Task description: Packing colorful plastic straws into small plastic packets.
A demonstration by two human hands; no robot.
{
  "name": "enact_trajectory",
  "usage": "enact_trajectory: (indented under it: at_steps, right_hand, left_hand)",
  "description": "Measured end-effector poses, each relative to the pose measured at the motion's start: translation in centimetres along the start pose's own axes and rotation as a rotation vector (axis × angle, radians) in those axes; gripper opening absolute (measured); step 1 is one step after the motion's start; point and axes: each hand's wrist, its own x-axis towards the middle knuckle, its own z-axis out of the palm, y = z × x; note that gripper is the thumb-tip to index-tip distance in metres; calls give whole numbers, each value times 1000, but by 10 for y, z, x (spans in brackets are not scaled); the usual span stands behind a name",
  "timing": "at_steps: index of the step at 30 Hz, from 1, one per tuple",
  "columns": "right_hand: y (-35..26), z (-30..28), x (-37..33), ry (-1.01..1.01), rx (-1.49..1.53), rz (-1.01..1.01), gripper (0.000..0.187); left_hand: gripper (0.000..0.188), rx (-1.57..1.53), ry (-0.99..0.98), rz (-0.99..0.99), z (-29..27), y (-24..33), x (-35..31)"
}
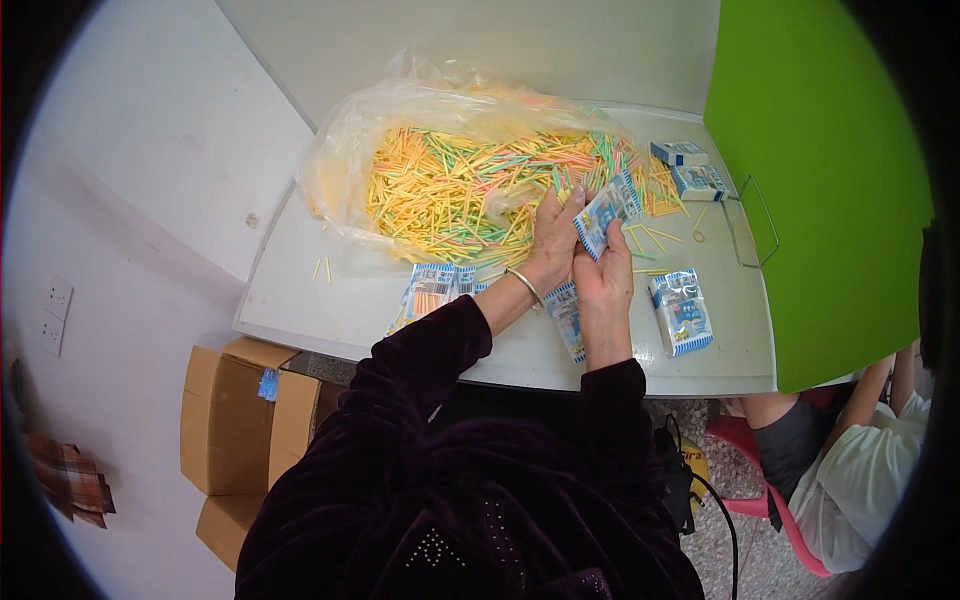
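Observation:
My right hand (pixel 603 275) holds a small blue-and-white packet (pixel 604 213) upright at the edge of a heap of thin coloured sticks (pixel 470 185) in yellow, orange and green. My left hand (pixel 552 238) lies flat against the packet's left side, fingers reaching into the sticks; a thin bangle circles its wrist. The sticks spill from an open clear plastic bag (pixel 345 165) on the pale table (pixel 330 300). Both sleeves are dark purple velvet.
Flat blue-and-white packets lie at the front left (pixel 432 290) and under my wrists (pixel 566 320); a filled bundle (pixel 681 312) sits right, two small boxes (pixel 690 170) at back right. A green partition (pixel 820 180) stands right, with a seated person (pixel 850 450) beyond. Cardboard boxes (pixel 235 420) are on the floor left.

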Motion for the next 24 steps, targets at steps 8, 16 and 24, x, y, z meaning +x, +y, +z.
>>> enact_trajectory:
  at_steps: [8, 16, 24]
  right_hand:
    - [-20, -9, 5, 123, 5, -79, 33]
    - [-36, -14, -5, 47, -351, -111, 26]
    - [-42, -17, -19, -7, -595, -55, 26]
  left_hand:
    - [21, 378, 74, 99, -24, 15, 21]
    - [28, 970, 119, 260, -59, 19, 47]
    - [25, 1279, 80, 393, -55, 32, 43]
